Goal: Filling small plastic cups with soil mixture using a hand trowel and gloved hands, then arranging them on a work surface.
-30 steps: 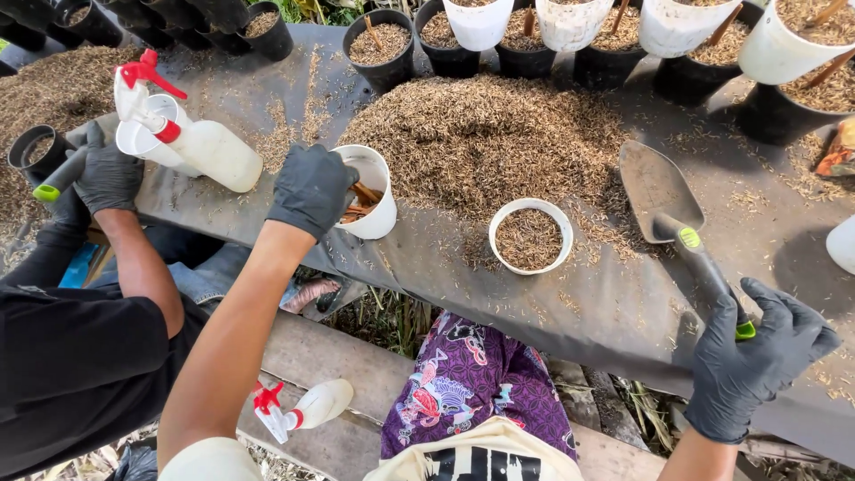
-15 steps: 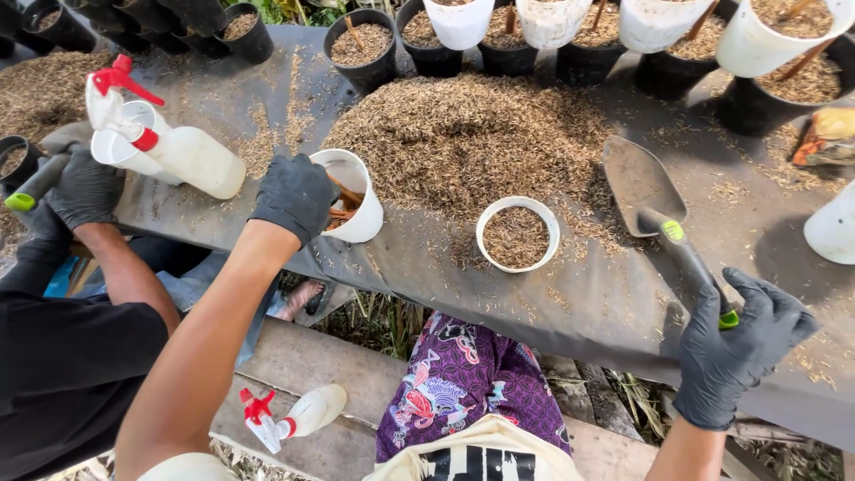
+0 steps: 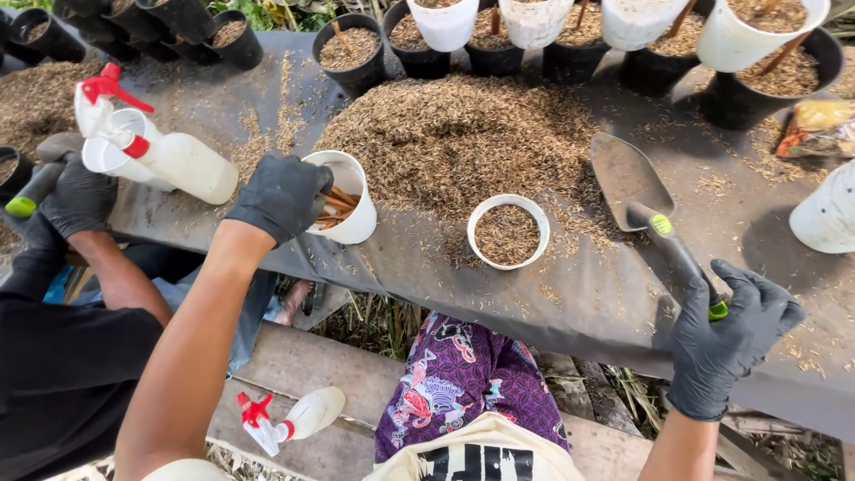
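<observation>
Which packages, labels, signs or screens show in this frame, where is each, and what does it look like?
Crinkled bag: far right of the table, beside the black pots; glossy yellow-orange, lying flat.
Spray bottle: left on the table, lying on its side; white, red trigger, no label seen.
Second spray bottle: on the wooden bench below; white, red trigger.
No signs or screens.

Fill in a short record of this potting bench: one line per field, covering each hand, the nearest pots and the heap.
left hand: gloved, gripping the rim of a tilted white pot holding sticks
right hand: gloved, holding a trowel by its handle
small white pot: upright, filled with husk
heap: loose husk on the dark bench cover
</observation>
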